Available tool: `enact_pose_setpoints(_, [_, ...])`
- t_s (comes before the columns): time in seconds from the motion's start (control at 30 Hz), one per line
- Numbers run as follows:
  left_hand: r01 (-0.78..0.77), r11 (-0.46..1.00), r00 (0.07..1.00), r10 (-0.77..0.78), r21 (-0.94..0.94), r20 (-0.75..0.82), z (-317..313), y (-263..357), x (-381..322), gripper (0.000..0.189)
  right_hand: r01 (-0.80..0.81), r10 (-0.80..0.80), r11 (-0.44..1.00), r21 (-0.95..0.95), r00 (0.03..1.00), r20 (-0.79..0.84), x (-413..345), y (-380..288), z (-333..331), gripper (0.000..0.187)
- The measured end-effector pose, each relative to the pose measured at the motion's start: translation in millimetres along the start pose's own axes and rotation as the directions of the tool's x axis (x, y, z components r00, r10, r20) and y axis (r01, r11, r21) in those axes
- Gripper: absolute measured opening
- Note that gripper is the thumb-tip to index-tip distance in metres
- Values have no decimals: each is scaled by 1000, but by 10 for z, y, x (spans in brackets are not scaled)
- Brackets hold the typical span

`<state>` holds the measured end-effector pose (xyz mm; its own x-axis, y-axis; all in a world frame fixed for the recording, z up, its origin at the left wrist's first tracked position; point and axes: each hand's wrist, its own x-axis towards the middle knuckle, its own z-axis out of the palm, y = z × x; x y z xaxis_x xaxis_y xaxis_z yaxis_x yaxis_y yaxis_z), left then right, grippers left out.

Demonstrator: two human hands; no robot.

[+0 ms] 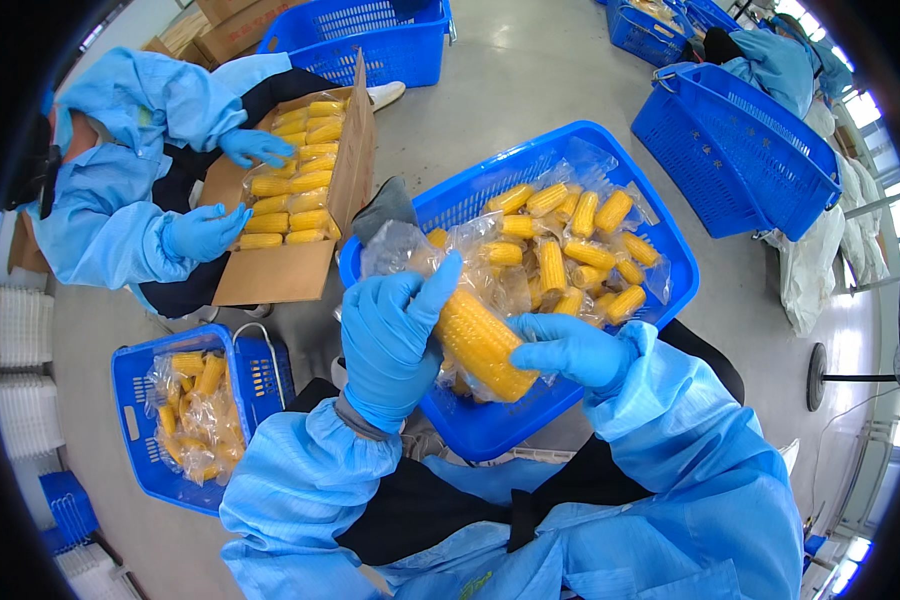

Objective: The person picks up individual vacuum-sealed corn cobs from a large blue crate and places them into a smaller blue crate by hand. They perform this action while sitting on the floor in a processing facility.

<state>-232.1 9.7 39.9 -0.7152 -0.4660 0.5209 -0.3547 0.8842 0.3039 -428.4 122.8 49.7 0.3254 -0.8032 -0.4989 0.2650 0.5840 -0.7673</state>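
Note:
My left hand point(394, 345), in a blue glove, grips the upper left end of a corn cob in a clear plastic bag point(484, 345). The thumb and fingers of my right hand point(574, 351), gloved too, hold the cob's lower right side. The cob slants over the near part of a blue plastic basket point(682, 281). Many bagged corn cobs point(551, 266) lie heaped in that basket. Loose clear film shows beside my left hand, above the basket's left end.
At the left, a co-worker's gloved hands point(208, 231) are at a cardboard box point(277, 281) with rows of bagged corn. A smaller blue basket point(131, 465) with bagged corn stands at the lower left. Stacked blue baskets point(735, 150) stand at the upper right, near a round stand base point(816, 377).

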Motion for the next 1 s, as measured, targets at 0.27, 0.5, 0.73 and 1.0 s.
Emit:
enact_pose_setpoints(0.27, [498, 757, 792, -596, -423, -135, -167, -201, 46, 54, 194, -207, 976, -97, 967, -146, -18, -34, -23, 58])
enact_pose_setpoints(0.5, [205, -377, 778, -498, -903, 384, -47, 57, 118, 52, 326, -328, 944, -42, 942, -69, 145, 4, 27, 60])
enact_pose_setpoints(0.73, [274, -79, 823, -496, -959, 276, -98, 176, 85, 30, 317, -336, 914, -254, 941, -34, 210, 14, 34, 63])
enact_pose_setpoints(1.0, [347, -176, 752, -535, -921, 385, -128, 177, 17, 16, 233, -271, 859, -456, 963, -17, 251, -86, 159, 63])
